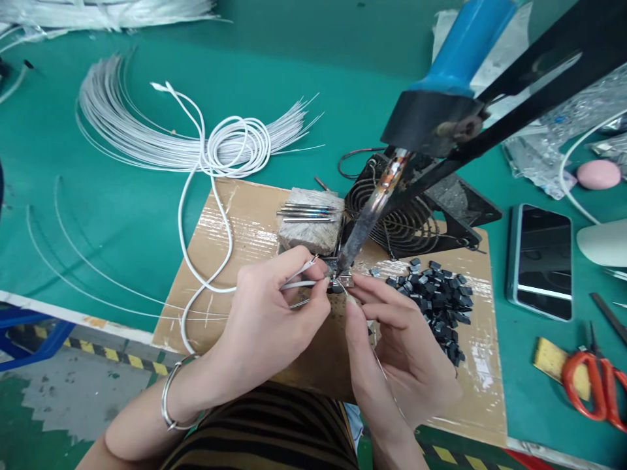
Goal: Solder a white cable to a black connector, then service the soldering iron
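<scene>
My left hand (279, 307) pinches the end of a white cable (298, 284) just below a stone block that carries several metal rods (311, 212). My right hand (392, 339) is closed on a thin wire (385, 372), and its fingertips are beside a small metal connector (345, 281). The tip of a soldering iron (372, 209), clamped in a black stand with a blue handle (460, 52), comes down between both hands at the cable end. Small black parts (435, 300) lie heaped right of my right hand.
Brown cardboard (480, 365) covers the work spot. A black fan (406, 222) stands behind it. White wires (147, 140) lie back left. On the right are a phone (541, 261), red-handled scissors (590, 385), a yellow sponge (551, 359) and a pink object (598, 174).
</scene>
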Demonstrator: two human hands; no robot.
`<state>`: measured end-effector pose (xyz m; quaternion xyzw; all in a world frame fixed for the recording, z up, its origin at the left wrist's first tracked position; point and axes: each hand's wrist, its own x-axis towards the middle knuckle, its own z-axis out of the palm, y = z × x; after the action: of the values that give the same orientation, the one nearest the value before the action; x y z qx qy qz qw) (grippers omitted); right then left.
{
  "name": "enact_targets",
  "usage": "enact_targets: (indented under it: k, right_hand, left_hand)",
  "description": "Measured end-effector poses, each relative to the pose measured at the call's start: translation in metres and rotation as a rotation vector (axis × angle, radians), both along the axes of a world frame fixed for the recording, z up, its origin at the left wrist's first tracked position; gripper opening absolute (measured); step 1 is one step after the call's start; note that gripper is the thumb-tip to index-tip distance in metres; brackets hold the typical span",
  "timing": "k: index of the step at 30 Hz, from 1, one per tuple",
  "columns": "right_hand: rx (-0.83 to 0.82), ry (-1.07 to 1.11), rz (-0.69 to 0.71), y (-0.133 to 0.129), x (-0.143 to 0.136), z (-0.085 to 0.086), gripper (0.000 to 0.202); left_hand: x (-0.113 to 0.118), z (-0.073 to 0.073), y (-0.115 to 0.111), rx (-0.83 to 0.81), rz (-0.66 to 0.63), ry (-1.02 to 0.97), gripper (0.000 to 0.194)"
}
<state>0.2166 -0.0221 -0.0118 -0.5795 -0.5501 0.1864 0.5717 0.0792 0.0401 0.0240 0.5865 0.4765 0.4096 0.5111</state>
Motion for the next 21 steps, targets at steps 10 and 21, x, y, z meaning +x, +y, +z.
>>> enact_targets:
  k: [10, 21]
  right_hand:
    - [0.011, -0.029, -0.01, 0.0012, -0.0015, -0.001, 0.024]
    - [0.034, -0.06, -0.02, 0.0017, -0.0018, 0.0004, 0.024]
  left_hand:
    - [-0.0006, 0.0009, -0.0014, -0.03, 0.003, -0.019, 0.012]
    - [-0.0004, 0.0011, -0.0014, -0.023, 0.002, -0.01, 0.014]
